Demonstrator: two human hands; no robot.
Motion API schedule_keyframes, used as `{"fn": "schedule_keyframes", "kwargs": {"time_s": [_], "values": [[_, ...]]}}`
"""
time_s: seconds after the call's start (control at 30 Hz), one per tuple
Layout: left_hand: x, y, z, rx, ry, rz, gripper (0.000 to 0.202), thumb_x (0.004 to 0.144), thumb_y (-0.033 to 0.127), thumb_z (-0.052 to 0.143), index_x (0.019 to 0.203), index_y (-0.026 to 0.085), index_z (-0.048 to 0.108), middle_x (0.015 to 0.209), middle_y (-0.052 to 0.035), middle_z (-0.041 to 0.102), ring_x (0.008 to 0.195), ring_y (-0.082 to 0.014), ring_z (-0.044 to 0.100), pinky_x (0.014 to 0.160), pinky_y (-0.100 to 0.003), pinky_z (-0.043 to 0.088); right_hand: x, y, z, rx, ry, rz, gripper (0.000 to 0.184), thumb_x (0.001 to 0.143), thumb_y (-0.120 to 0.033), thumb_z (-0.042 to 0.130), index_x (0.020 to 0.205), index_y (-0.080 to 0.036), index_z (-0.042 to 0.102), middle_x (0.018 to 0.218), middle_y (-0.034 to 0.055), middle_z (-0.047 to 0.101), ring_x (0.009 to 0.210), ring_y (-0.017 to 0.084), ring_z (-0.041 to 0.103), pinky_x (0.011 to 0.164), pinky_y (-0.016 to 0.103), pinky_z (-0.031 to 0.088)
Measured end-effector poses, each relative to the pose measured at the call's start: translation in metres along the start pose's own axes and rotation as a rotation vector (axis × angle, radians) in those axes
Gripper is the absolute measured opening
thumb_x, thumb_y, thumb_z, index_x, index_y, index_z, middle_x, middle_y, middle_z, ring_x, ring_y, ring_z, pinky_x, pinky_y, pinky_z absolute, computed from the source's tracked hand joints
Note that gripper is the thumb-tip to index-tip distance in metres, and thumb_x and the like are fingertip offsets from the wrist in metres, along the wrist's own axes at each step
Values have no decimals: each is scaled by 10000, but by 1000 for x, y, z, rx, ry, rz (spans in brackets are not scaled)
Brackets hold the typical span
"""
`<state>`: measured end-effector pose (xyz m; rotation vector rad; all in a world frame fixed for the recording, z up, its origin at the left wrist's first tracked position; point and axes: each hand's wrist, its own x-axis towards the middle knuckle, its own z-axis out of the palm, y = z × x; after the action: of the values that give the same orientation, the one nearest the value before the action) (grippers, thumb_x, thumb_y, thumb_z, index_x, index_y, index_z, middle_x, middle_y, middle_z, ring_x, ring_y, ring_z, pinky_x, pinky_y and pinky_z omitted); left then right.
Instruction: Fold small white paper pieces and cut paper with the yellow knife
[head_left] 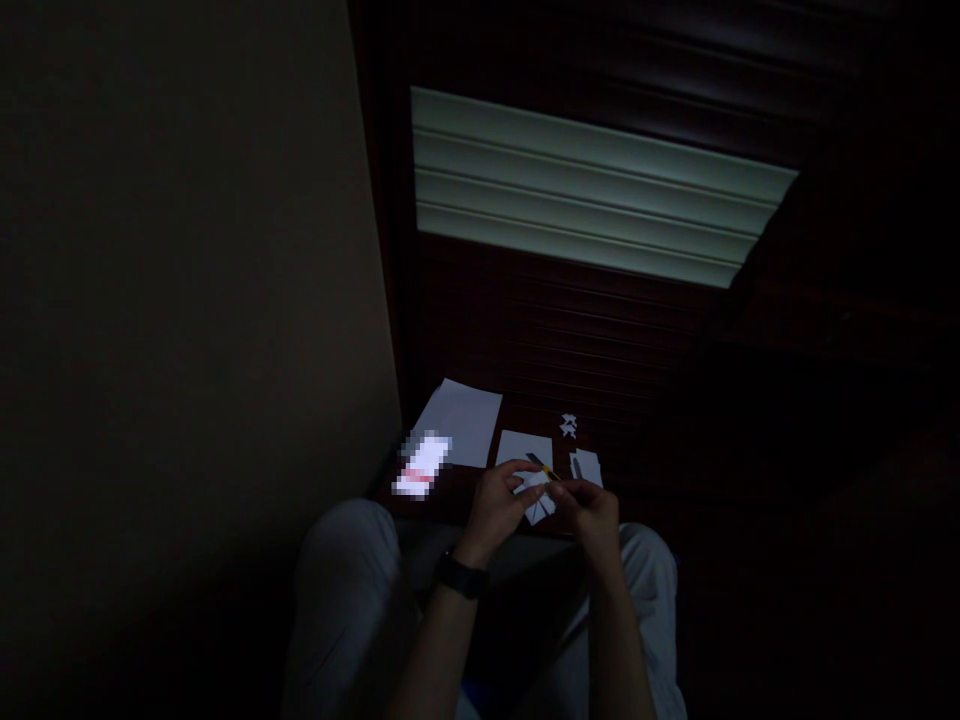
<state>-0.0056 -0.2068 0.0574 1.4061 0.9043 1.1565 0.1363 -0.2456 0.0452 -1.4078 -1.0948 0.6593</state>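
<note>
Low in the middle of the view, my left hand [501, 503] is closed, its fingers pinching a small folded piece of white paper [540, 508] with crease lines or flaps on it. My right hand [592, 510] is closed too, its fingertips meeting the paper's right side. Just beyond the fingertips shows a cutting tool [537, 461] with a dark blade and a yellow part; whether it lies on the table or touches a hand I cannot tell. A square of white paper [525, 445] lies behind my hands.
Larger white sheets [469, 420] lie at the table's left, with a lit, blurred-out phone-like screen [424, 467] over their near corner. Small paper scraps [568, 426] sit farther back. Paper pieces [589, 466] with a dark slim item lie right. A wall [225, 250] stands left.
</note>
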Motion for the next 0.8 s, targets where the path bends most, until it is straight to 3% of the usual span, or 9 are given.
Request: {"fn": "schedule_keyframes", "kwargs": {"time_s": [0.17, 0.37, 0.67, 0.8], "values": [[2, -1, 3, 32, -26, 24, 335, 676, 329, 690, 954, 144, 656, 592, 7, 576, 514, -111, 507, 503, -211, 370, 1, 0, 5, 8, 136, -48, 331, 637, -476, 672, 670, -148, 700, 545, 49, 648, 540, 202, 593, 483, 275, 431], [2, -7, 3, 93, -4, 71, 290, 709, 325, 663, 935, 143, 658, 667, -17, 602, 569, -116, 515, 502, -200, 363, 0, 4, 10, -35, 160, -55, 273, 693, -427, 648, 675, -154, 643, 613, 36, 648, 582, 175, 575, 539, 263, 434], [1, -11, 5, 95, 6, 72, 299, 709, 342, 657, 928, 139, 665, 597, -2, 574, 505, -105, 486, 465, -201, 333, -5, 4, 14, -58, 207, -77, 304, 713, -482, 612, 655, -184, 609, 589, 29, 641, 558, 185, 570, 526, 267, 423], [-1, -12, 9, 63, 3, 62, 273, 713, 307, 650, 923, 132, 663, 676, -30, 632, 569, -126, 549, 510, -213, 394, -6, 4, 13, -89, 247, -62, 280, 709, -454, 621, 645, -182, 597, 557, 16, 621, 518, 172, 551, 512, 261, 413]]}}
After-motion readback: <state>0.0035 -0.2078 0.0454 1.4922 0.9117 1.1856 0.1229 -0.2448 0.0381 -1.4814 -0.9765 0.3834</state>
